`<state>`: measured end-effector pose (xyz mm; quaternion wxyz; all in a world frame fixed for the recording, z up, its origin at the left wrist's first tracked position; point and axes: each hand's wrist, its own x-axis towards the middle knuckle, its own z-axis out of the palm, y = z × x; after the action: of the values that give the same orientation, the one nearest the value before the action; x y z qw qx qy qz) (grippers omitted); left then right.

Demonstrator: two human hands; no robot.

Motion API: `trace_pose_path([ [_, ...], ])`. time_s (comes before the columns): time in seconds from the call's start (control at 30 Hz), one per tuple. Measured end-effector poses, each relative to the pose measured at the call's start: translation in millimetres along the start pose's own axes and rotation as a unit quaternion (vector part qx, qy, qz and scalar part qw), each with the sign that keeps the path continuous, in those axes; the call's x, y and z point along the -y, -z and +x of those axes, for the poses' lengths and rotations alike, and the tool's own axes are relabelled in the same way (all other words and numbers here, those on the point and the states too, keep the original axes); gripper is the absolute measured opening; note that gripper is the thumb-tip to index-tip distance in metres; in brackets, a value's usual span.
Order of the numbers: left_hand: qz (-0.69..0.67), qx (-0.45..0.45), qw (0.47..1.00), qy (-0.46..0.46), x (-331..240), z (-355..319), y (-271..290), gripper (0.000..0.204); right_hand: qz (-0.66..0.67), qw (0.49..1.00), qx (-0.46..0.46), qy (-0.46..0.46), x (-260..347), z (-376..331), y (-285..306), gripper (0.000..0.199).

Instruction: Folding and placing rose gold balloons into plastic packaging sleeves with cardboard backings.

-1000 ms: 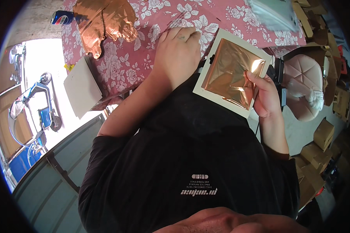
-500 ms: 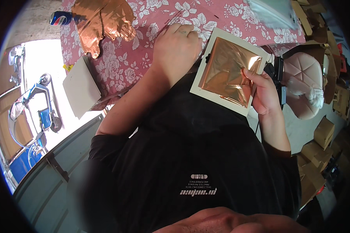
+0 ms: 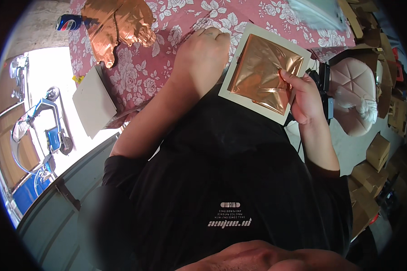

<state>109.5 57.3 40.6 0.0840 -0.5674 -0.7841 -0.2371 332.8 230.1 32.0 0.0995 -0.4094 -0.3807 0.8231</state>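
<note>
My right hand (image 3: 305, 97) grips a pale square card (image 3: 253, 112) at its right side, thumb pressed on top and the other fingers behind it. A crinkled sheet of shiny copper-coloured foil (image 3: 262, 74) covers most of the card's face, leaving a cream border. The card is tilted, partly over the table edge and my lap. Left of it, my left hand (image 3: 206, 56) rests on the flowered tablecloth (image 3: 140, 74) with its fingers curled under. Whatever those fingers may hold is hidden. A larger crumpled copper foil piece (image 3: 117, 25) lies at the table's far left.
A blue can (image 3: 68, 22) stands beyond the foil at far left. Pale boards (image 3: 94, 101) lean by the table's left corner. Clear plastic sheets (image 3: 319, 13) lie at far right. A padded pink seat (image 3: 352, 97) and cardboard boxes (image 3: 366, 176) are on the right.
My right hand has shifted the foil-covered card slightly away from me and tilted it, and the foil catches more light. My left hand stays at about the same spot on the tablecloth.
</note>
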Motion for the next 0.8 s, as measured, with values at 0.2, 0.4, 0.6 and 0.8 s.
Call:
trace_pose_path([
  [0.2, -0.106, 0.001, 0.994, 0.012, 0, 0, 11, 0.022, 0.004, 1.000, 0.000, 0.000, 2, 2, -5, 0.029],
  [0.4, -0.195, -0.011, 0.979, 0.058, 0, 0, 4, 0.023, -0.009, 1.000, 0.006, 0.007, 10, 5, -8, 0.027],
  [0.6, -0.213, 0.028, 0.976, 0.045, 6, -2, 8, 0.026, -0.045, 0.998, 0.013, -0.048, 21, 10, 4, 0.024],
  [0.8, -0.232, 0.055, 0.970, 0.042, 7, -3, 7, 0.031, -0.031, 0.999, -0.005, -0.021, 19, 9, -6, 0.022],
])
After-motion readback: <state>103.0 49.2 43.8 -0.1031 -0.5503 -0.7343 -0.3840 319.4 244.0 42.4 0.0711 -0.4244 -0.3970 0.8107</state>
